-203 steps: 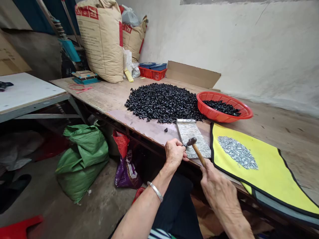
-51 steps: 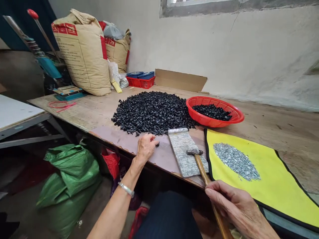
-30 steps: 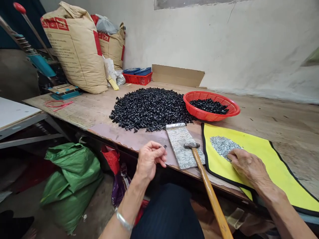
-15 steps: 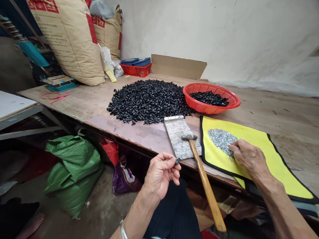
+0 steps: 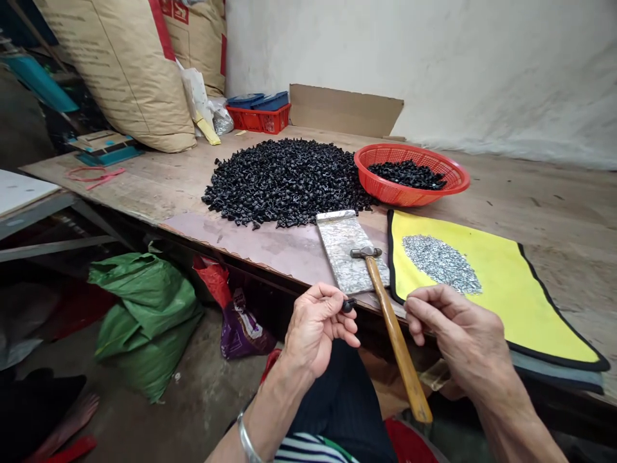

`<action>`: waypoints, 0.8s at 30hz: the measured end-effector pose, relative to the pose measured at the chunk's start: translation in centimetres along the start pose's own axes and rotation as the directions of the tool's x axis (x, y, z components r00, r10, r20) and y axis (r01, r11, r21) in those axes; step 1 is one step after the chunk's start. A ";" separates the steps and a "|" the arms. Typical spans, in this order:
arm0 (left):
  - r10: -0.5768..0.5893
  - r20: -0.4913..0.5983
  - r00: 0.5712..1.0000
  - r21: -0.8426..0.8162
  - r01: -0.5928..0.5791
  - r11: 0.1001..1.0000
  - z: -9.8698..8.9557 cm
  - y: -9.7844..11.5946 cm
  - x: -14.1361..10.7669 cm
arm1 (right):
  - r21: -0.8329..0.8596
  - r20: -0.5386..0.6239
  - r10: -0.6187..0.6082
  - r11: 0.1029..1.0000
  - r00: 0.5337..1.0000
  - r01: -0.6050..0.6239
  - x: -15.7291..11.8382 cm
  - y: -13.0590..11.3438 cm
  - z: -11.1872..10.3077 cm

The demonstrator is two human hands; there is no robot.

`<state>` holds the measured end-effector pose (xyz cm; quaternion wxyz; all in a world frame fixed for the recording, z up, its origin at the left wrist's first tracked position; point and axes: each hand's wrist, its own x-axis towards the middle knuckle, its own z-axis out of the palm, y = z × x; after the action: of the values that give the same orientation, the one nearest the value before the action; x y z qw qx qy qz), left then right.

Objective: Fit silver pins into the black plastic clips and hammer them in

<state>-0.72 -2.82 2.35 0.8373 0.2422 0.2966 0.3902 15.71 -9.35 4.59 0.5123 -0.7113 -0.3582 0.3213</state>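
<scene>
My left hand [image 5: 321,325] pinches a small black part [image 5: 348,305] between thumb and forefinger, just off the table's front edge. My right hand [image 5: 453,328] is closed in a pinch beside the yellow cloth's front edge; whatever its fingertips hold is too small to make out. On the yellow cloth [image 5: 506,283] lies a heap of small silvery pieces [image 5: 441,262]. A hammer [image 5: 393,328] rests with its head on a flat metal plate [image 5: 340,241], its wooden handle sticking out over the edge. Behind the plate spreads a large pile of black parts [image 5: 289,180].
A red basket [image 5: 412,196] holding more black parts stands right of the pile. Farther back are a red crate [image 5: 258,120] with blue lids, a cardboard strip [image 5: 344,109] and large sacks [image 5: 130,71]. A green bag [image 5: 144,315] sits on the floor at left.
My right hand has left the silvery heap and come left, nearer my left hand. The black part in my left hand shows more clearly. The whole view has shifted slightly.
</scene>
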 end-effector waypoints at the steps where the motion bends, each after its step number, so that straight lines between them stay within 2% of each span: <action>1: -0.008 -0.015 1.000 0.006 0.008 1.000 -0.1 0.0 0.0 | 0.053 0.037 0.018 0.998 0.999 -0.020 -0.4 0.1 0.4; 6: -0.014 -0.066 0.998 -0.041 0.012 0.999 -0.4 -0.1 -0.3 | 0.277 0.231 0.116 0.944 0.966 -0.179 -2.0 0.6 1.7; 8: -0.013 -0.080 0.997 -0.032 0.011 0.999 -0.4 -0.3 -0.4 | 0.331 0.270 0.121 0.920 0.955 -0.210 -2.5 0.7 2.3; 10: 0.000 -0.098 0.995 -0.012 -0.001 1.000 -0.3 -0.5 -0.5 | 0.347 0.242 0.087 0.922 0.966 -0.170 -2.9 0.7 3.0; 13: 0.004 -0.114 0.993 0.046 0.001 0.999 0.0 -0.9 -0.8 | 0.293 0.126 0.001 0.956 0.992 -0.038 -3.0 0.8 4.2; 17: 0.045 -0.150 0.988 0.166 -0.020 0.986 0.4 -1.1 -1.2 | 0.238 0.053 -0.122 0.965 0.991 0.106 -2.4 1.1 5.2; 21: 0.103 -0.177 0.979 0.253 -0.056 0.966 0.6 -1.2 -1.4 | 0.182 0.089 -0.072 0.982 0.993 0.055 -2.1 1.8 5.2; 24: 0.105 -0.162 0.981 0.266 -0.060 0.962 0.6 -1.4 -1.4 | 0.147 0.090 -0.044 0.989 0.995 0.030 -2.3 2.0 5.1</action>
<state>-0.35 -4.82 2.34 0.7520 0.3271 0.4070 0.4022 10.67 -9.15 1.48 0.5517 -0.6494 -0.3704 0.3698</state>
